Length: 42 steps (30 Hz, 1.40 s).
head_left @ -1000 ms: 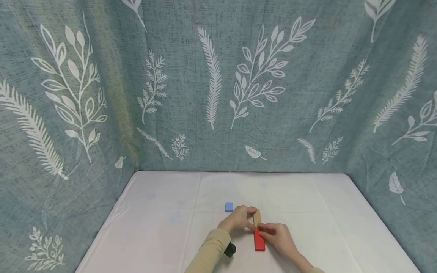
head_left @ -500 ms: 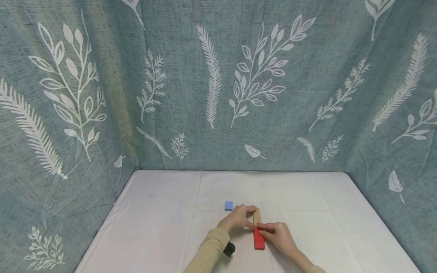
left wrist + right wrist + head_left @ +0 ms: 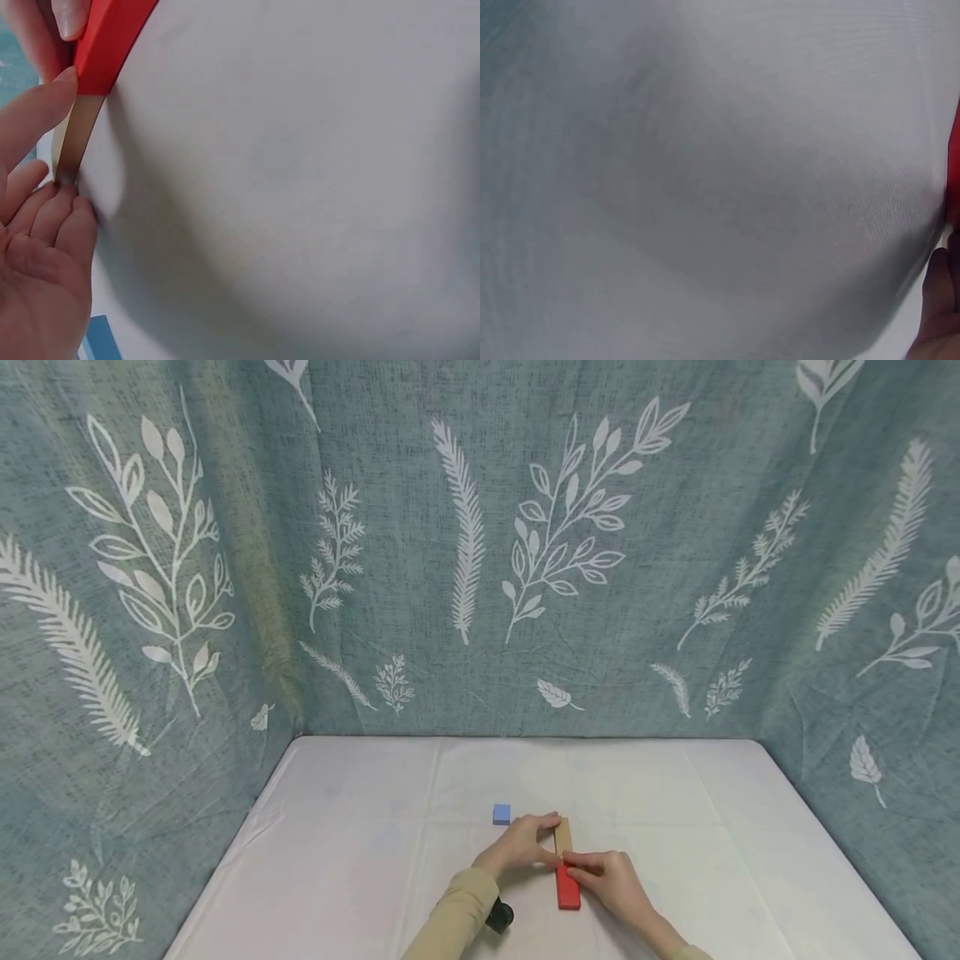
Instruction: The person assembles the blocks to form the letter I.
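Note:
A plain wooden block [image 3: 563, 835] and a red block [image 3: 567, 893] lie end to end in a line on the white-covered table, the red one nearer the person. My left hand [image 3: 517, 845] grips the wooden block lengthwise from the left. Its thumb is at the joint with the red block, and its fingertips [image 3: 64, 196] reach the far end of the wood. From the right, my right hand [image 3: 617, 878] pinches the red block near that joint with thumb and index finger. Only the edge of the red block [image 3: 954, 176] shows in the right wrist view.
A small blue block [image 3: 502, 814] sits just beyond the left hand, to its left. A black device [image 3: 500, 915] is at the left wrist, beside the sleeve. Teal leaf-patterned curtains [image 3: 495, 677] enclose the table's back and sides.
The left wrist and forearm have shifted slightly left. Both hands keep their hold, and the wooden and red blocks stay in line.

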Each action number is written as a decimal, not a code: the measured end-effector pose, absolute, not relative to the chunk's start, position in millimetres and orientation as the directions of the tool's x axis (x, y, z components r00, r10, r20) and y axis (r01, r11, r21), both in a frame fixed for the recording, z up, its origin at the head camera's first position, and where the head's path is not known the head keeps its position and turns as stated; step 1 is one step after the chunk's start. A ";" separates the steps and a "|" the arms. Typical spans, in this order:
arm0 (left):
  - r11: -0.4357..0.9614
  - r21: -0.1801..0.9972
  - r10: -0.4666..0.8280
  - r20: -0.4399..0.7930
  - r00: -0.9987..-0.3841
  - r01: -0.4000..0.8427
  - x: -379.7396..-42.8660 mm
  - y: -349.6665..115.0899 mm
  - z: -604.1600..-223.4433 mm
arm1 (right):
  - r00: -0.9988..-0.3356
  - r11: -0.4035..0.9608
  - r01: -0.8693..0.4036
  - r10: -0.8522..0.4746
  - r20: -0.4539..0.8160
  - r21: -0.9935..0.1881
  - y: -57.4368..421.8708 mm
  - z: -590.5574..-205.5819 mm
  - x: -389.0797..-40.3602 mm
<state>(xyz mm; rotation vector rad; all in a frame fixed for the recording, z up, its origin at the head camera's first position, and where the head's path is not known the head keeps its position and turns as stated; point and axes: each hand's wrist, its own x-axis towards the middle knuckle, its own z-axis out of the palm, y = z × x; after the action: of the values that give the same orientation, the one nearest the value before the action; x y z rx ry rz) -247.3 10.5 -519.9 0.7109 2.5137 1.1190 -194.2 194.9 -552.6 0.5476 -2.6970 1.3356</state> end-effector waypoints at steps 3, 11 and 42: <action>0.559 0.767 0.540 -0.048 -0.841 0.315 -244.9 9.8 -523.4 | -0.924 0.553 -0.374 -0.288 0.250 -0.745 195.1 -553.4 -193.8; 0.524 0.768 0.525 0.051 -0.850 0.369 -238.4 5.8 -527.3 | -0.917 0.552 -0.393 -0.294 0.270 -0.735 195.6 -553.5 -193.3; 0.528 0.782 0.379 0.131 -0.916 0.330 -276.0 -70.0 -497.2 | -0.918 0.536 -0.387 -0.296 0.263 -0.750 195.4 -552.5 -191.8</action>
<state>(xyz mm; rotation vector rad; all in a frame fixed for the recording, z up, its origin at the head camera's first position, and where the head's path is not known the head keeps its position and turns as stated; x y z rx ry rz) -276.0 -70.0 -497.2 0.6269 2.6974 1.3624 -191.8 195.4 -552.5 0.5941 -2.6614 1.3384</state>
